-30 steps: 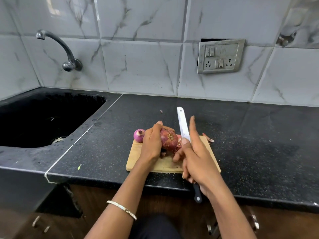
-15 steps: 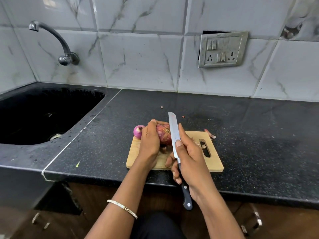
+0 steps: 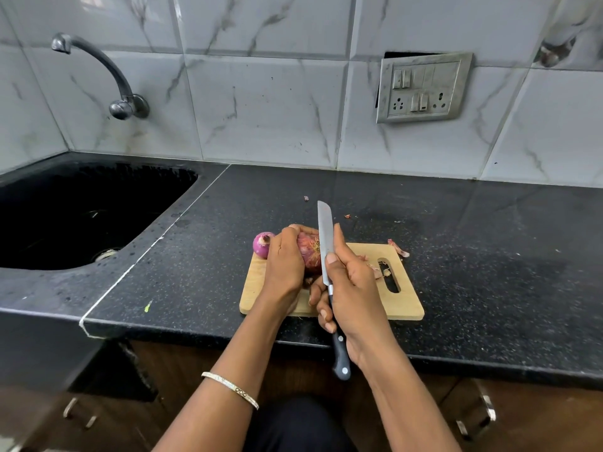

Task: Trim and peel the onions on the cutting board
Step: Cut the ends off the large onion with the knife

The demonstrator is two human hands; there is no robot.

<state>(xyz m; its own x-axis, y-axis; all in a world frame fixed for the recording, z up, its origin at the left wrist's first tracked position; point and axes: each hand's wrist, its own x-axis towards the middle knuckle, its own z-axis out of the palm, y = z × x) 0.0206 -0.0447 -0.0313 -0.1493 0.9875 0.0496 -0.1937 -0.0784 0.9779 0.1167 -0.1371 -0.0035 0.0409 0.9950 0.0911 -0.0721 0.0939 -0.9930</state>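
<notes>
**Two onions on the board, one under the knife**

Two red onions sit at the far left end of the wooden cutting board [image 3: 404,305]. The larger onion [image 3: 308,256], still in its dry skin with the root hairs facing right, is gripped by the left hand [image 3: 284,265], fingers curled over its top. The smaller onion [image 3: 261,244] lies just beside it on the left, at the board's corner, touching the back of that hand or very near it; cannot tell which.

The right hand [image 3: 354,288] is closed round a knife [image 3: 325,236]. Black riveted handle runs down out of the palm past the worktop edge. Forefinger laid along the blade's right side, thumb on the blade near the handle. Blade points away from the person, flat against the root end of the larger onion.

Board: pale wood, slot handle at its right end, bits of skin by the slot. One papery peel scrap [image 3: 398,247] at the far right corner, partly off the board.

Worktop [image 3: 489,256]: black speckled stone, a few small peel flecks beyond the board, a green speck near the front edge left of it. A pale seam runs diagonally to a black sink [image 3: 81,216] set in at left.

Wall: white marbled tiles. Curved metal tap [image 3: 107,76] above the sink. Steel switch-and-socket plate [image 3: 424,88] at right, hanging slightly askew. Brown cabinet fronts with metal handles below. Thin bangle [image 3: 230,388] on the left forearm.
</notes>
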